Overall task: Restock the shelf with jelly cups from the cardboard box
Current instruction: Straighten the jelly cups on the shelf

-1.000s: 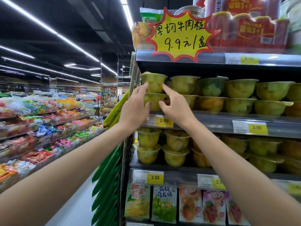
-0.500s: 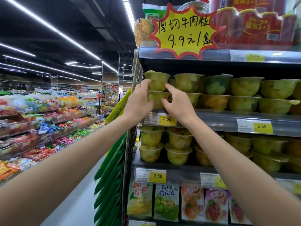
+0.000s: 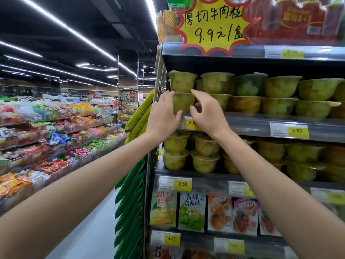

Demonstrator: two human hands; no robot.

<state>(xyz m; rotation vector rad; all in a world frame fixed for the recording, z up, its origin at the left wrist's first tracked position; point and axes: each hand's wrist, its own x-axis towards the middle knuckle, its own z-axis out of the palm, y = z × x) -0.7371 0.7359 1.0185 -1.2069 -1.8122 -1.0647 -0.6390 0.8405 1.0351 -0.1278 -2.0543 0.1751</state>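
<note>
Cupping the bottom jelly cup [image 3: 183, 102] from both sides: left hand [image 3: 164, 116] and right hand [image 3: 209, 114] curl their fingers round it, just above the yellow price tag [image 3: 191, 122]. A second cup [image 3: 182, 82] sits stacked higher above that tag. The right hand hides half the tag, and thumbs hide the gripped cup's base.

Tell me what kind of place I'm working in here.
Likely a supermarket aisle: stacked jelly cups on shelves with yellow 2.50 price tags, a handwritten starburst price sign above, and bins of wrapped sweets across the aisle.
</note>
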